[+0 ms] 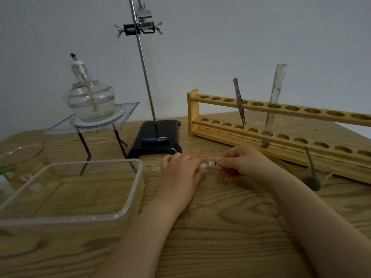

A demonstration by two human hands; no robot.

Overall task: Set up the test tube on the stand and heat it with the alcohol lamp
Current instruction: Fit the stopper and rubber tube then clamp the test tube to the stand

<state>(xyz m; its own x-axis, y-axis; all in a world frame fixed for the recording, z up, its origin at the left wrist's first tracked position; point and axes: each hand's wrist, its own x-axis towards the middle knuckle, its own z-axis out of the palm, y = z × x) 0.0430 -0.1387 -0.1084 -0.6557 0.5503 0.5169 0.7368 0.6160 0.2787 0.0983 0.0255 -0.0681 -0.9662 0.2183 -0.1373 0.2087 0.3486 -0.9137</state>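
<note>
Both forearms reach in over the wooden table (230, 227), and the hands meet just in front of the stand's black base (155, 137): the left hand (180, 169), knuckles up with fingers curled, and the right hand (241, 163), pinching with thumb and fingertips, both grip a small stopper-like piece (209, 165) between them, though what else they hold I cannot tell. A test tube (274, 101) leans in the wooden rack (301, 125) to the right, beside tweezers (240, 103). The unlit alcohol lamp (90, 99) sits on a wire mesh tripod (94, 121) left of the stand, behind a clear plastic box (128, 199).
</note>
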